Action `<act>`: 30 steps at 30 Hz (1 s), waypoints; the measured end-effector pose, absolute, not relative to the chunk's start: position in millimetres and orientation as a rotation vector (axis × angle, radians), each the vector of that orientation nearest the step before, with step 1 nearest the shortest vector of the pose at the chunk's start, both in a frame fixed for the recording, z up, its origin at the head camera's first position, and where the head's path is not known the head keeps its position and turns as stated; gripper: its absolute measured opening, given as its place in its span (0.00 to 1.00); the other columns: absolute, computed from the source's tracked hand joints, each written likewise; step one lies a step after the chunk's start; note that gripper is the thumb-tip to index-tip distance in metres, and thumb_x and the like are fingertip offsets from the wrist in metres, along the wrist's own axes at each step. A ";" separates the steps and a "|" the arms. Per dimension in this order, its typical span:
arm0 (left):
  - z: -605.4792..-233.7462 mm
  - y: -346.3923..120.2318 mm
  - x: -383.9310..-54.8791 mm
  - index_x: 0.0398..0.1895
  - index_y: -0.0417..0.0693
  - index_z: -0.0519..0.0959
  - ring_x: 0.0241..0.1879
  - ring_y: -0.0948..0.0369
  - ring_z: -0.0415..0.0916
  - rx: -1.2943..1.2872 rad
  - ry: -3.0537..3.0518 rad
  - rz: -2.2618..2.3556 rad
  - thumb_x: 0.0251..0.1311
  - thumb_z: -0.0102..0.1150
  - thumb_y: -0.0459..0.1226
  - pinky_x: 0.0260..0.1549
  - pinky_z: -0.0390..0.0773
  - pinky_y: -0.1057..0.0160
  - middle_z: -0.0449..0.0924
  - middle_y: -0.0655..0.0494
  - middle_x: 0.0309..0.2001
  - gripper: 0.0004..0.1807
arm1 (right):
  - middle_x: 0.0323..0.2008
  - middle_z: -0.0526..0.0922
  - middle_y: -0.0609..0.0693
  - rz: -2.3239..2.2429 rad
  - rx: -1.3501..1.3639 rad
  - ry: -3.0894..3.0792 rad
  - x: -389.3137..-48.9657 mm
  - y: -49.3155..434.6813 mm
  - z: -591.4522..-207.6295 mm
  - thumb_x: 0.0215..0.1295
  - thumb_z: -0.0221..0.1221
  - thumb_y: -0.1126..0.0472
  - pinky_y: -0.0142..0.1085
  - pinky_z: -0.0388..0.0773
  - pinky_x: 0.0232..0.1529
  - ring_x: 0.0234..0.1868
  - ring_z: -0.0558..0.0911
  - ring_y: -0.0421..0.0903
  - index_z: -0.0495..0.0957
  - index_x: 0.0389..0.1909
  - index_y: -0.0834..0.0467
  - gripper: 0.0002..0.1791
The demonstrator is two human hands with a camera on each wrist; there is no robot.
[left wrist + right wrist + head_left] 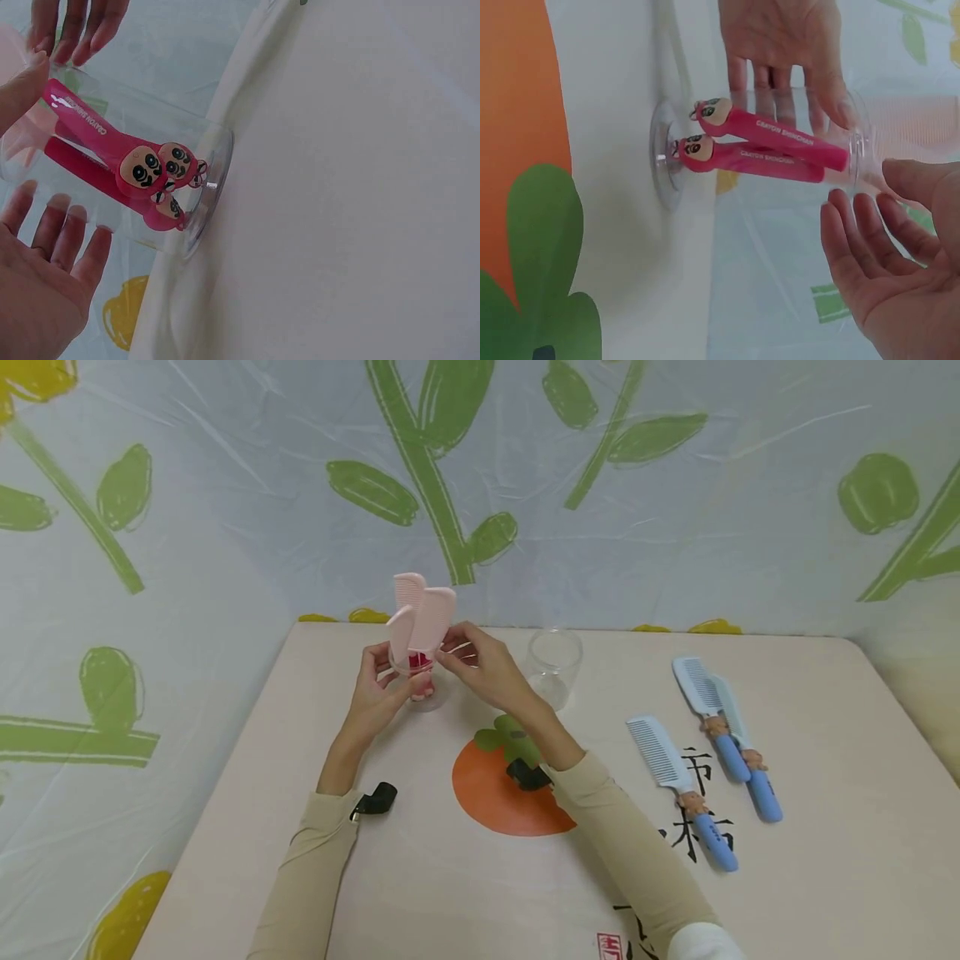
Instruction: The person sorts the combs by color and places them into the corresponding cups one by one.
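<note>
A clear footed cup [435,700] stands at the far left of the table. Three pink combs [433,620] lean in it, teeth ends up above the rim. Their red handles [90,120], each with a cartoon face at the end, point down inside. My left hand [375,697] grips the cup, thumb in front and fingers on the other side. By the rim, on the cup's right, is my right hand [487,667]. Its fingers [855,225] are loosely bent, with the thumb apart from them and close to the combs; whether it touches one is unclear.
A second clear cup [555,664] stands to the right of my right hand. Several light blue combs lie further right: one comb [682,789] alone and two overlapping combs [723,718] behind it. The patterned cloth wall [600,552] rises at the table's back edge.
</note>
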State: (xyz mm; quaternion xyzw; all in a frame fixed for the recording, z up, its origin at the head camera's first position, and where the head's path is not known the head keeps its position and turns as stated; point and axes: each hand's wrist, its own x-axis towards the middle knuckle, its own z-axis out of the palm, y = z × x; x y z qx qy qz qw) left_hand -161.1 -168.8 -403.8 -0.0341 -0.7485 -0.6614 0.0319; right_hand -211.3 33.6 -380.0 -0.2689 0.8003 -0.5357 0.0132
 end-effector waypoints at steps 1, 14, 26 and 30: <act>-403.8 -168.7 -161.3 0.69 0.38 0.57 0.67 0.47 0.59 -0.103 -2.302 -2.040 0.61 0.69 0.31 0.73 0.59 0.45 0.63 0.41 0.66 0.38 | 0.49 0.83 0.59 -1.678 -0.824 2.483 -210.9 34.5 -380.3 0.72 0.64 0.63 0.41 0.81 0.56 0.50 0.84 0.52 0.75 0.55 0.66 0.16; -405.5 -170.5 -159.8 0.69 0.38 0.57 0.66 0.48 0.61 -0.087 -2.297 -2.038 0.61 0.70 0.33 0.73 0.59 0.44 0.64 0.42 0.65 0.39 | 0.48 0.83 0.56 -1.622 -0.823 2.456 -197.0 60.1 -372.9 0.72 0.63 0.62 0.41 0.81 0.55 0.48 0.85 0.51 0.78 0.53 0.65 0.14; -404.3 -167.6 -158.6 0.70 0.38 0.57 0.67 0.49 0.60 -0.070 -2.310 -2.045 0.62 0.69 0.33 0.74 0.59 0.47 0.63 0.42 0.66 0.39 | 0.48 0.83 0.54 -1.628 -0.793 2.466 -179.5 93.3 -368.7 0.73 0.63 0.62 0.44 0.81 0.57 0.49 0.84 0.50 0.78 0.53 0.63 0.13; -409.1 -168.5 -160.8 0.71 0.39 0.56 0.68 0.50 0.60 -0.071 -2.307 -2.052 0.63 0.69 0.33 0.74 0.59 0.48 0.63 0.44 0.66 0.39 | 0.48 0.83 0.54 -1.635 -0.805 2.472 -173.5 103.9 -366.9 0.73 0.63 0.62 0.45 0.81 0.57 0.49 0.84 0.50 0.78 0.53 0.64 0.13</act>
